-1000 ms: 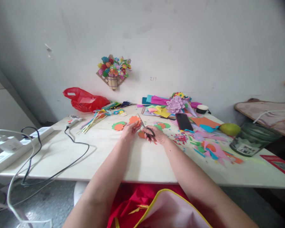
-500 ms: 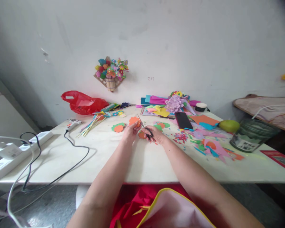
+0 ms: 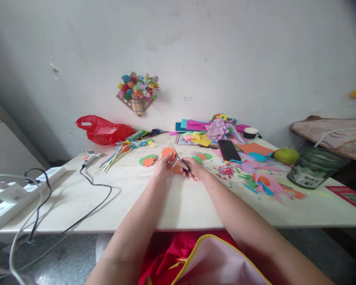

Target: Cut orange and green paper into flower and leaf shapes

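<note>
The person's left hand (image 3: 163, 164) pinches the near edge of an orange paper shape (image 3: 167, 151), fingers closed on it, and lifts it a little off the counter (image 3: 166, 202). This probably keeps the thin sheet taut and leaves its scalloped rim free. The right hand (image 3: 195, 169) is closed through the black loops of the scissors (image 3: 180, 159). Their slim metal blades point far and left, reaching the paper's right edge; whether the blades are parted is too small to tell. Both forearms lie on the pale, smooth counter, which seems to steady the fine work. The orange paper sits at the middle of the counter, between the two hands.

Just left of it lies a flat flower cutout (image 3: 147, 160), orange on green with a wavy outline. Thin sticks (image 3: 115, 154) fan out farther left, near a crumpled, glossy red plastic bag (image 3: 105, 130). To the right are a dark, glassy phone (image 3: 228, 149), a layered purple paper flower (image 3: 217, 130) on stacked coloured sheets, and loose, jagged paper scraps (image 3: 264, 184). A ribbed glass jar (image 3: 314, 168) stands at the right, beside a smooth green fruit (image 3: 286, 155). A black cable (image 3: 91, 198) curls across the left side.
</note>
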`<state>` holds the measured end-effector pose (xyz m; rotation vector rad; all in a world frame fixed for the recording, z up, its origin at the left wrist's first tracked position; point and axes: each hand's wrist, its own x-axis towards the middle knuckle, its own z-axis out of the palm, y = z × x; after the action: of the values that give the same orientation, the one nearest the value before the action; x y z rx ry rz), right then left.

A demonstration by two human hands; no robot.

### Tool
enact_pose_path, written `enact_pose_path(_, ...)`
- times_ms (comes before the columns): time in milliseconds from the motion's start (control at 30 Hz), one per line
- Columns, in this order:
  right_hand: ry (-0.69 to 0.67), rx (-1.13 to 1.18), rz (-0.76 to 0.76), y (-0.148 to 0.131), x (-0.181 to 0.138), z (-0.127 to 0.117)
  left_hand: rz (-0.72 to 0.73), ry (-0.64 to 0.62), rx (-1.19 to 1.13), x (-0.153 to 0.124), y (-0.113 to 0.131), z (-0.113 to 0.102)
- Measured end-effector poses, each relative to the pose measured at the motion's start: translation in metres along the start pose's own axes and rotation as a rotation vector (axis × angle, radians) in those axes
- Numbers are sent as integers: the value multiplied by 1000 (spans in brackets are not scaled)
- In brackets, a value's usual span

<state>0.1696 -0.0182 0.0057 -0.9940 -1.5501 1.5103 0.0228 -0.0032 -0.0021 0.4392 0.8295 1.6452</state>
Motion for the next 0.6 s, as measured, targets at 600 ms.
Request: enact_pose_path(600,15,-44,-6,8,10,-4,-17,-5,28,-1,2,-1)
